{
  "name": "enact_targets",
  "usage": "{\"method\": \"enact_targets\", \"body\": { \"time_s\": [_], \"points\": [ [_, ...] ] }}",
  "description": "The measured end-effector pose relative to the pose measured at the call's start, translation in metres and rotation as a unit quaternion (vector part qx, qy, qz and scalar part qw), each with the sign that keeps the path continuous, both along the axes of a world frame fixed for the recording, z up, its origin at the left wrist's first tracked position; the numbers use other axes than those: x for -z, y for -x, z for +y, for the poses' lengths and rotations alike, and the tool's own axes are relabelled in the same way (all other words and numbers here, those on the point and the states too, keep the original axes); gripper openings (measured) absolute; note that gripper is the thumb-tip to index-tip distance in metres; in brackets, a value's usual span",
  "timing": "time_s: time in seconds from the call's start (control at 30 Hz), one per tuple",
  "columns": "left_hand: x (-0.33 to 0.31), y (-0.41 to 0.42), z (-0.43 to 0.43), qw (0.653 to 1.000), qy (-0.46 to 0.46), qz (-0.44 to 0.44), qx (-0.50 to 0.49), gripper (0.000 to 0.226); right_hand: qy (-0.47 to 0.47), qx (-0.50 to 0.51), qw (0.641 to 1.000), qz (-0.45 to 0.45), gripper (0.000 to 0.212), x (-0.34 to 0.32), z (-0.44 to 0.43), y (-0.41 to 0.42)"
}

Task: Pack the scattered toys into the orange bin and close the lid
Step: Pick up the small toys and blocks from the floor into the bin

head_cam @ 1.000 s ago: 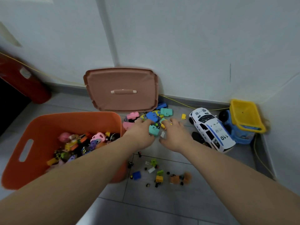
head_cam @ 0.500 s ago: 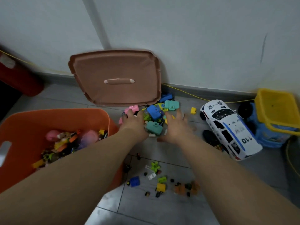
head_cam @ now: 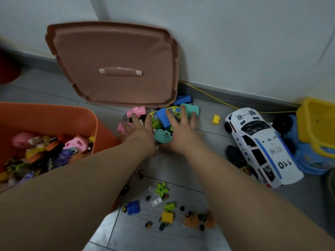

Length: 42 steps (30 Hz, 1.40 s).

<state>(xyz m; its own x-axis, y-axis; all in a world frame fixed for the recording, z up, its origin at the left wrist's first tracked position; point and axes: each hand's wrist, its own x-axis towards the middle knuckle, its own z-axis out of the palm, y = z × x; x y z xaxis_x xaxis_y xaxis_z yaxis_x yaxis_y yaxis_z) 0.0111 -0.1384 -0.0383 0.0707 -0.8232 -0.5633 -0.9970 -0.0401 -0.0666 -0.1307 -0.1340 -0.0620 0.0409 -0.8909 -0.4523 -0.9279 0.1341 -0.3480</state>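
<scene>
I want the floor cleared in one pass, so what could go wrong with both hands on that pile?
1. The left hand and right hand lie spread on a loose pile of blocks; some could slip out on the way to the orange bin.
2. The lid leans on the wall just behind the pile; a knock might topple it.
3. The small pieces nearer the person are easy to miss.

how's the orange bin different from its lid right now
The orange bin stands on the floor, open and part-filled with toys; the lid is off it, leaning tilted against the wall. The bin is bright orange, the lid duller brownish pink. Both have rounded corners.
</scene>
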Motion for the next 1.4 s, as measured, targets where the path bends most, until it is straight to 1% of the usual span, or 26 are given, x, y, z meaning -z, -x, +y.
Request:
{"method": "enact_targets", "body": {
  "time_s": [0.07,0.13,0.2,0.27,0.33,0.4,0.47,0.53,0.63,0.7,0.8,0.87,0.93,1.0,1.1,1.17,1.27,1.33,1.4],
  "points": [
    [0.003,-0.001,0.003,1.0,0.025,0.004,0.001,0.129,0.002,-0.04,0.999,0.014,0.124,0.005,-0.001,-0.004],
    [0.008,-0.005,0.001,0.998,0.056,0.012,-0.015,0.128,0.018,-0.062,0.998,0.018,0.114,0.011,0.005,-0.005],
    [0.008,-0.006,-0.007,0.997,0.069,0.02,-0.029,0.133,0.054,-0.07,0.996,0.026,0.101,0.014,0.015,0.0],
    [0.009,-0.004,-0.016,0.998,0.062,0.006,-0.033,0.136,0.077,-0.078,0.994,0.025,0.089,0.017,0.024,0.008],
    [0.008,-0.002,-0.026,0.999,0.047,-0.014,-0.021,0.141,0.094,-0.083,0.992,0.024,0.081,0.022,0.033,0.015],
    [0.012,-0.001,-0.034,1.0,0.006,-0.006,0.004,0.144,0.103,-0.084,0.991,0.031,0.078,0.026,0.041,0.019],
    [0.018,-0.001,-0.035,0.999,-0.03,0.011,0.039,0.141,0.11,-0.082,0.99,0.034,0.075,0.028,0.047,0.023],
    [0.023,-0.004,-0.025,0.998,-0.02,0.02,0.048,0.129,0.111,-0.089,0.989,0.046,0.075,0.027,0.049,0.025],
    [0.03,-0.012,0.001,0.995,0.061,0.038,0.075,0.103,0.123,-0.089,0.985,0.076,0.074,0.025,0.049,0.024],
    [0.035,-0.017,0.021,0.991,0.106,0.049,0.073,0.092,0.141,-0.08,0.983,0.089,0.071,0.022,0.05,0.023],
    [0.041,-0.011,0.045,0.984,0.154,0.054,0.066,0.082,0.144,-0.092,0.98,0.105,0.07,0.022,0.054,0.026],
    [0.042,-0.006,0.06,0.98,0.178,0.069,0.061,0.082,0.139,-0.108,0.978,0.111,0.073,0.021,0.06,0.03],
    [0.044,-0.005,0.077,0.978,0.183,0.088,0.057,0.087,0.132,-0.126,0.977,0.114,0.077,0.02,0.069,0.035],
    [0.049,-0.006,0.096,0.975,0.188,0.104,0.049,0.097,0.122,-0.143,0.976,0.115,0.08,0.017,0.079,0.037],
    [0.057,-0.01,0.123,0.967,0.213,0.129,0.049,0.104,0.099,-0.167,0.976,0.099,0.079,0.012,0.094,0.041],
    [0.062,-0.015,0.13,0.961,0.221,0.151,0.064,0.101,0.079,-0.187,0.976,0.082,0.076,0.01,0.103,0.045],
    [0.059,-0.014,0.133,0.972,0.174,0.15,0.048,0.091,0.058,-0.198,0.976,0.076,0.074,0.005,0.121,0.048],
    [0.052,-0.007,0.138,0.98,0.146,0.132,0.025,0.076,0.049,-0.195,0.976,0.08,0.074,-0.001,0.13,0.05],
    [0.046,-0.001,0.145,0.981,0.148,0.123,-0.003,0.06,0.036,-0.187,0.978,0.079,0.073,-0.008,0.136,0.053]
  ]
}}
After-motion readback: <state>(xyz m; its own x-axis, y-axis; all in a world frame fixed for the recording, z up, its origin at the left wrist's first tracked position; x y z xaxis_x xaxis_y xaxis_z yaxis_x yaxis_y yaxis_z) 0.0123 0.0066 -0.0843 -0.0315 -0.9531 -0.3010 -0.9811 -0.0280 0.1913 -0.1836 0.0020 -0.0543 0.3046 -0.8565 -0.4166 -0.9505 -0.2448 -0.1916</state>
